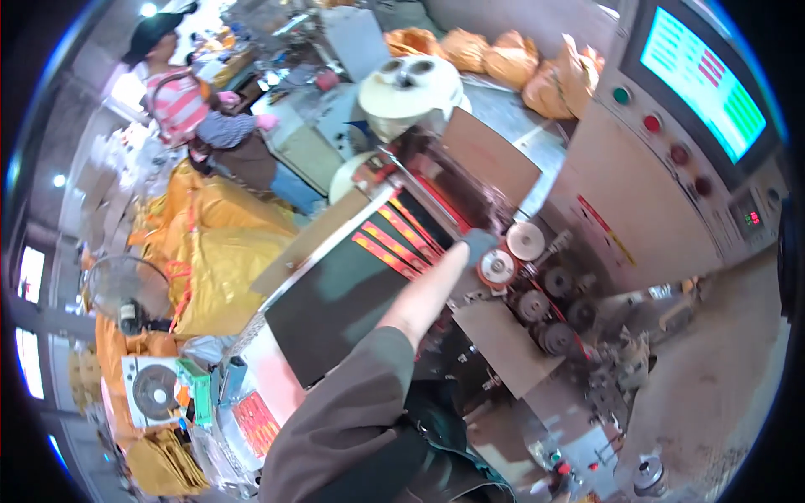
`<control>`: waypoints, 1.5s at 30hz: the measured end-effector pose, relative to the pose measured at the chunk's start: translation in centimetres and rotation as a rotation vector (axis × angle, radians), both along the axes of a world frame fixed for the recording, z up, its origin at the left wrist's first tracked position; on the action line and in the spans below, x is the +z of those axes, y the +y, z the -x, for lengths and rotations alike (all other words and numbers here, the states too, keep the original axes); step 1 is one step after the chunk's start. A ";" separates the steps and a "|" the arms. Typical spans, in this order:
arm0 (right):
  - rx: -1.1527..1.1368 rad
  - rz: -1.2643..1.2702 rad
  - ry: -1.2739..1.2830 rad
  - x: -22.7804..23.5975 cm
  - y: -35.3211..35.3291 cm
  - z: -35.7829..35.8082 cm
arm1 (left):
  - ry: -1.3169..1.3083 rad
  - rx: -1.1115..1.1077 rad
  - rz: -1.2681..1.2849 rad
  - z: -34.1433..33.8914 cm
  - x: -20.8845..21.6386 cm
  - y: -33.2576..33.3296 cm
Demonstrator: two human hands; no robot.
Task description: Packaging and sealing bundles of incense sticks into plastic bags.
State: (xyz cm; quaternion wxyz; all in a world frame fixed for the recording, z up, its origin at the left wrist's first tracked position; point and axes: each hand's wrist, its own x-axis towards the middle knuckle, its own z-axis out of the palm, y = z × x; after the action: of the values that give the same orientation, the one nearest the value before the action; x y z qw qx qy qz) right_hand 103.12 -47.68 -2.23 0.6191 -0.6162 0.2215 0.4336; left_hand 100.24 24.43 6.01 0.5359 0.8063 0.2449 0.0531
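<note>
My left arm reaches up across the middle to a machine. At its end my left hand (480, 244), which looks to be in a blue-grey glove, is beside a white-faced roller with an orange rim (496, 267). The hand is small and blurred, so I cannot make out its fingers or anything in them. Left of the forearm, several red-and-yellow printed strips (387, 246) lie side by side on a dark belt (335, 314). Their near ends pass behind my arm. A second white roller (525, 241) sits just beyond the hand. My right hand is out of view.
Dark rollers (555, 339) and a brown panel (508, 348) are right of my arm. A control cabinet with a lit screen (703, 80) rises at upper right. Yellow sacks (226, 268) and a fan (155, 390) are at left. Another person (180, 105) stands at upper left.
</note>
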 end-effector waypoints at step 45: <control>-0.095 0.793 -0.109 3.6 -6.0 3.1 | 0.263 0.756 0.512 -2.7 2.7 7.9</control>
State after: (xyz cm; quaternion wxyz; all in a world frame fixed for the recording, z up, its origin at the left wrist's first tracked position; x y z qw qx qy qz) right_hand 99.98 -53.63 1.39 0.3635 -0.8184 0.3667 0.2522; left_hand 102.95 32.29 8.73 0.6249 0.5023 0.5922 0.0800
